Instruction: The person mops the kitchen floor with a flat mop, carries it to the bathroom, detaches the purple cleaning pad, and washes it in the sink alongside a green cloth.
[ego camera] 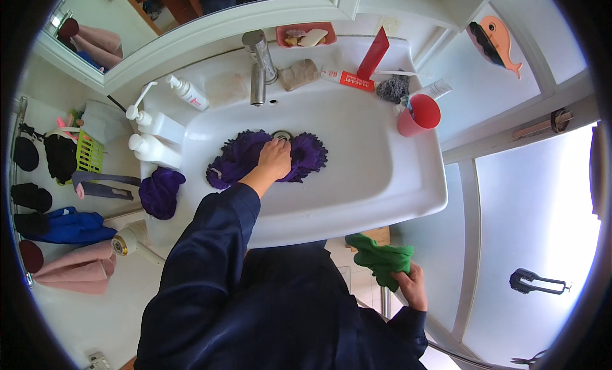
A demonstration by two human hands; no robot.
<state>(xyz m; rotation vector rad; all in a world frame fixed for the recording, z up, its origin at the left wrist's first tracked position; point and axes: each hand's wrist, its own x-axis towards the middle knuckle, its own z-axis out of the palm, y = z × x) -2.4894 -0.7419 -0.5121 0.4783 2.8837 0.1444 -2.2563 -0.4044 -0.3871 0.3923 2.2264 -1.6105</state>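
My left hand grips the middle of a bunched purple cloth with a ruffled edge, low in the white washbasin by the metal drain. My fingertips are partly hidden in the folds. Off to the right, beyond the basin's front edge, my right hand holds a crumpled green cloth that hangs from the fingers. A second purple cloth lies in a heap on the basin's left rim. Above the bowl stands the metal faucet.
White pump bottles line the left rim. Along the back are a stone-like block, a red soap dish and a toothpaste tube. A red cup stands at the right. A hair dryer hangs at the left.
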